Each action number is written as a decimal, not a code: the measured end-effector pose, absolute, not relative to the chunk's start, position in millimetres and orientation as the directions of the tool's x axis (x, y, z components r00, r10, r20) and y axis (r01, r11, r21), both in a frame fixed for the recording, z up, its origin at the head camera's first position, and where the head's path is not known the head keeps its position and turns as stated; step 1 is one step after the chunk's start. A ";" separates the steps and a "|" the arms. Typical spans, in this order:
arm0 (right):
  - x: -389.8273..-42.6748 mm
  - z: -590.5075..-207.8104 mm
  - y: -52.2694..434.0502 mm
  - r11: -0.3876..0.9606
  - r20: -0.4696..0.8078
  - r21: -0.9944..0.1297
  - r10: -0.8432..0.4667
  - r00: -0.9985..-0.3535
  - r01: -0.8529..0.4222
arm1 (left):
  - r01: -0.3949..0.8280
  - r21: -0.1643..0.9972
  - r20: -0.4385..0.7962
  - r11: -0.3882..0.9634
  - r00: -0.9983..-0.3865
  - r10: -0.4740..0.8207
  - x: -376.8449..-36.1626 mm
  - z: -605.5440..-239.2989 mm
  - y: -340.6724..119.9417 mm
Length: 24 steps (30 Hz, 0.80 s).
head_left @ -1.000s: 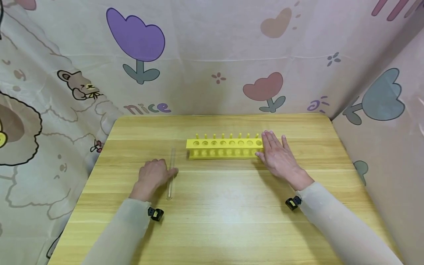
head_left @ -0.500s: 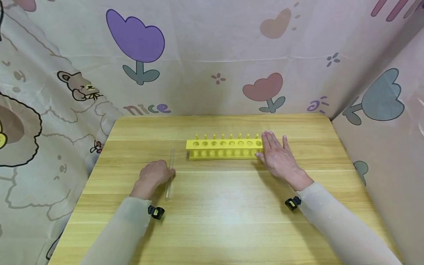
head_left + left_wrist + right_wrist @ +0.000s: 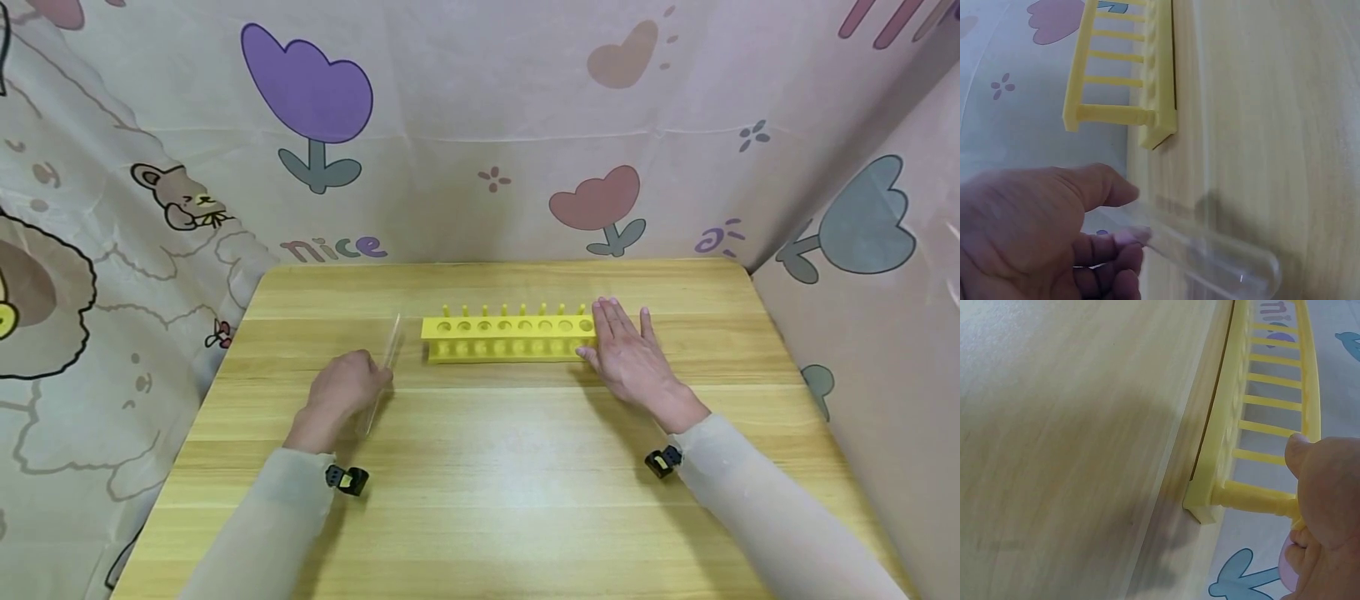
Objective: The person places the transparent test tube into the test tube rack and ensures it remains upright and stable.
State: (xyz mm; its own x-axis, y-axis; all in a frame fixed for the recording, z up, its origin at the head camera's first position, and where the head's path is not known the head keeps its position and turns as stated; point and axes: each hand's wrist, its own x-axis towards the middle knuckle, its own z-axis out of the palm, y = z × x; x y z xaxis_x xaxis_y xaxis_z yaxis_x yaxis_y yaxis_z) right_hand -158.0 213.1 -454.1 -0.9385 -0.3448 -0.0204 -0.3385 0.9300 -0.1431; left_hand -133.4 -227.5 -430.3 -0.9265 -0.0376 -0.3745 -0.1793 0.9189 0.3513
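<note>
A clear glass test tube is pinched in my left hand and is tilted, lifted off the wooden table. In the left wrist view my thumb and fingers grip the test tube, whose rounded end points away from the hand. A yellow test tube rack with a row of empty holes stands at the table's middle back. My right hand lies flat with straight fingers against the rack's right end. The right wrist view shows the rack beside my fingers.
Cartoon-printed cloth walls the table on the back and both sides. The table's left and right edges drop off close to the cloth.
My left hand has picked the test tube up from the table and tilted its far end up toward the rack. The right hand has stayed on the rack.
</note>
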 end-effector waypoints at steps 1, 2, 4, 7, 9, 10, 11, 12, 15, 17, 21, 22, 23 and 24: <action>-158.2 -454.4 213.1 0.931 -0.021 -0.141 -0.344 -0.939 -0.338 | -0.175 0.360 -0.357 0.916 -0.933 -0.038 -133.9 -429.4 -228.1; -158.2 -454.5 212.9 0.931 -0.020 -0.142 -0.343 -0.939 -0.337 | -0.170 0.365 -0.340 0.916 -0.940 -0.039 -134.2 -428.1 -228.6; -158.3 -454.6 212.7 0.930 -0.015 -0.143 -0.344 -0.939 -0.338 | -0.163 0.378 -0.303 0.911 -0.952 -0.044 -134.4 -425.2 -229.1; -158.1 -454.7 212.7 0.928 -0.005 -0.148 -0.348 -0.938 -0.343 | -0.152 0.391 -0.234 0.908 -0.970 -0.062 -134.3 -421.2 -229.5; -158.0 -455.1 213.0 0.926 0.003 -0.152 -0.349 -0.937 -0.345 | -0.144 0.405 -0.185 0.903 -0.980 -0.073 -134.4 -419.1 -229.7; -157.7 -455.0 212.9 0.926 0.003 -0.152 -0.349 -0.937 -0.345 | -0.139 0.413 -0.158 0.900 -0.984 -0.080 -134.4 -418.4 -229.8; -157.7 -455.1 212.9 0.926 0.003 -0.154 -0.348 -0.937 -0.345 | -0.132 0.423 -0.131 0.896 -0.988 -0.084 -134.5 -417.6 -229.7; -157.8 -455.2 213.1 0.926 0.003 -0.155 -0.349 -0.937 -0.345 | -0.124 0.435 -0.105 0.892 -0.991 -0.087 -134.5 -416.9 -229.4; -157.6 -454.5 213.1 0.926 0.000 -0.153 -0.348 -0.937 -0.344 | -0.094 0.463 -0.027 0.881 -0.995 -0.092 -134.6 -416.2 -228.3; -157.8 -454.1 213.2 0.928 -0.004 -0.146 -0.347 -0.938 -0.343 | -0.063 0.464 0.038 0.883 -0.995 -0.091 -134.5 -416.8 -227.4; -157.4 -452.6 212.6 0.928 -0.018 -0.156 -0.346 -0.938 -0.340 | 0.029 0.425 0.189 0.905 -0.980 -0.057 -134.5 -419.9 -225.4; -157.3 -452.4 212.6 0.928 -0.019 -0.155 -0.346 -0.938 -0.340 | 0.057 0.411 0.231 0.910 -0.972 -0.044 -134.6 -420.5 -224.9; -157.4 -452.4 212.6 0.927 -0.020 -0.159 -0.348 -0.937 -0.340 | 0.084 0.395 0.271 0.915 -0.962 -0.028 -134.6 -420.8 -224.6; -157.2 -452.2 212.5 0.926 -0.019 -0.159 -0.349 -0.937 -0.342 | 0.110 0.380 0.309 0.918 -0.951 -0.014 -134.9 -421.1 -224.2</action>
